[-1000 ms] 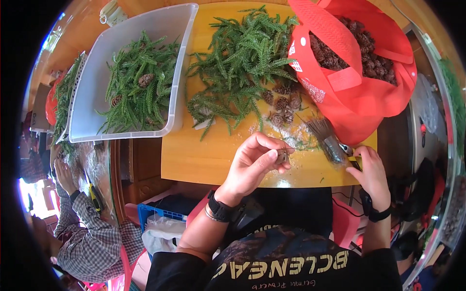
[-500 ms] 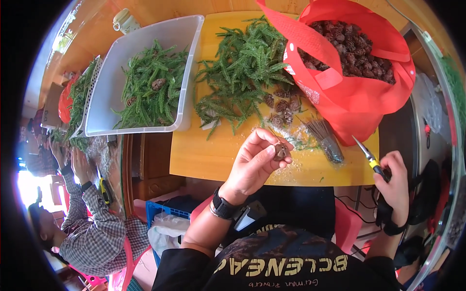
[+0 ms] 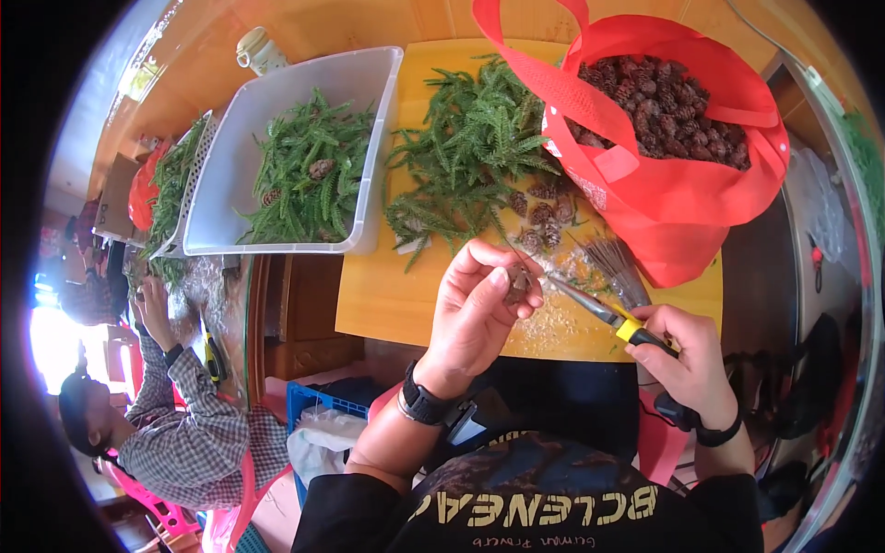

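Bright scene, blown-out glare (image 3: 57, 346) far left, edges curving.

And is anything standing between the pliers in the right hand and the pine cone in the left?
Nothing visible does. The pliers in the right hand point toward the pine cone, their tips close beside it. The left hand holds the cone in its fingers; whether the tips touch it, I can't tell.
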A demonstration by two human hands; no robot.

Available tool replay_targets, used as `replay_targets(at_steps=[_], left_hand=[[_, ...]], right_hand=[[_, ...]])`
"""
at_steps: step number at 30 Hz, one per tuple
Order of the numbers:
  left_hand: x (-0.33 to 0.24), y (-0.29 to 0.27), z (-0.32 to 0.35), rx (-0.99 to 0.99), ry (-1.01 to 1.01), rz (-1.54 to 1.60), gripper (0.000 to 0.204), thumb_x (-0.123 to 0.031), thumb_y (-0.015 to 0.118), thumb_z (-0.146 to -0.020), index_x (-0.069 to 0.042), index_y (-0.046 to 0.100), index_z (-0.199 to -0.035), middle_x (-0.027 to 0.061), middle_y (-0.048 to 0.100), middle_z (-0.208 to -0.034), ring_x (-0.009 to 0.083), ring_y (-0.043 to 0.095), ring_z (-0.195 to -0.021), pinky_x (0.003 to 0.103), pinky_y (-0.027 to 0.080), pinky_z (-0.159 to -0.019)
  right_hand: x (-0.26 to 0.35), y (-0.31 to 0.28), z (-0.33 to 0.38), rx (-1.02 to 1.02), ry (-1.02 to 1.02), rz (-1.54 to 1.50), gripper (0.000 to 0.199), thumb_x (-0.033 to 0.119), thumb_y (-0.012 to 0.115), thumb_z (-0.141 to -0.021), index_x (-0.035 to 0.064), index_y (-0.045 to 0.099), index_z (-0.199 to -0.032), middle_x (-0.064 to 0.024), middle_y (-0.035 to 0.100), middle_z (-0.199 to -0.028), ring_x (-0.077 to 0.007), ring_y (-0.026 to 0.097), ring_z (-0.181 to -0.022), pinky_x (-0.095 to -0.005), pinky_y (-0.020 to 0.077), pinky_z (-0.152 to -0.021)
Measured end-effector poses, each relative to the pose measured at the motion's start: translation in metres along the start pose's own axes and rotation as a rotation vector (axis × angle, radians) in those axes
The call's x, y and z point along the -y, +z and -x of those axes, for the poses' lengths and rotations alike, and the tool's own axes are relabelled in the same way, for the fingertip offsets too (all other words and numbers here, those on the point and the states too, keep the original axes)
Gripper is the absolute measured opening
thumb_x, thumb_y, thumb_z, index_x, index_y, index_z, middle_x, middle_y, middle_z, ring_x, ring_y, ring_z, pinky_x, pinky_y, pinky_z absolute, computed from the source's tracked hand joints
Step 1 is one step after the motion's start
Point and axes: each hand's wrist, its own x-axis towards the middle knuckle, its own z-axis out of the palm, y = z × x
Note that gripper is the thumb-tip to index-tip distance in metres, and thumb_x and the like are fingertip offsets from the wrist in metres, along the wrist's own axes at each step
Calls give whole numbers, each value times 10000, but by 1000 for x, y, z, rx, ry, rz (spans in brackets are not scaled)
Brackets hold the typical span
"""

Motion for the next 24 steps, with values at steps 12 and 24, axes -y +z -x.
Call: replay_targets(at_steps=[12, 24], left_hand=[[-2, 1, 1, 47, -80, -25, 152, -187, 548, -870, -75, 483, -949, 102, 529, -969, 153, 530, -637, 192, 382, -484], [-5, 0, 2, 57, -137, -64, 143, -184, 557, -851, -75, 480, -902, 106, 522, -910, 140, 522, -580, 170, 329, -419]], right_hand=[[-8, 5, -13, 0, -187, -53, 259, 158, 647, -757, 31, 437, -674, -71, 611, -651, -133, 562, -612, -392, 421, -884], [-10, 6, -12, 2, -197, -64, 299, 161, 671, -745, 44, 409, -662, -72, 609, -640, -134, 556, -587, -384, 428, -872]])
